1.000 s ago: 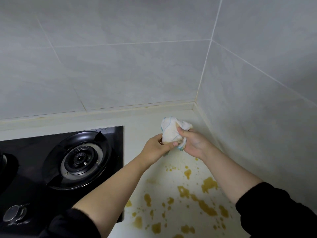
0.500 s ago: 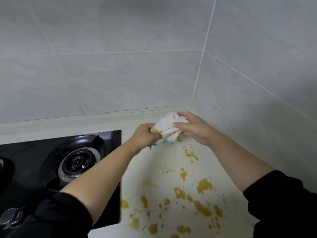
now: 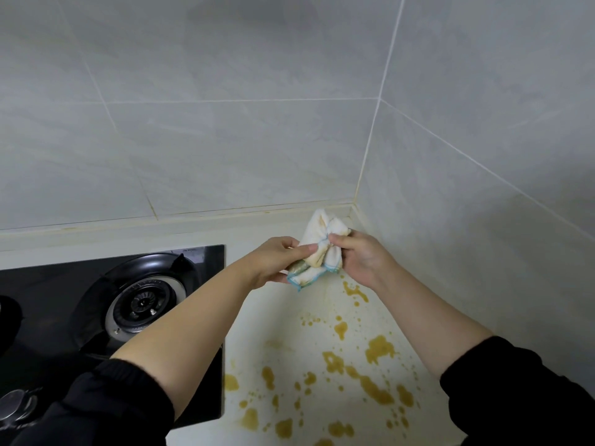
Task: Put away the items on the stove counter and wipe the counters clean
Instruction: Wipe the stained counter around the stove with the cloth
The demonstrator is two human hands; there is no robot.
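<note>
At the far left a black glass hob point(image 3: 58, 284) is set into the pale counter point(image 3: 273, 320). It has a silver knob point(image 3: 16, 408) at its near edge and a round burner point(image 3: 141, 304) under a black pan support. The left forearm, its black sleeve point(image 3: 106, 407) pushed up, crosses over the hob's right edge. The left hand point(image 3: 277, 262) is raised near the back corner, with its fingers curled round the lower part of a white cloth point(image 3: 317, 255) with a blue hem. The cloth is bunched and marked with yellow-brown stains. The right hand point(image 3: 360, 259) pinches the cloth's middle between thumb and fingertips, so both hands hold it between them. Its top fans out toward the corner of the tiled wall point(image 3: 225, 140). Whether its lowest fold touches the counter is hard to tell. Below and right of the hands, yellow-brown spills point(image 3: 380, 349) dot the counter, running down to the bottom of the view beside the right-hand wall
</note>
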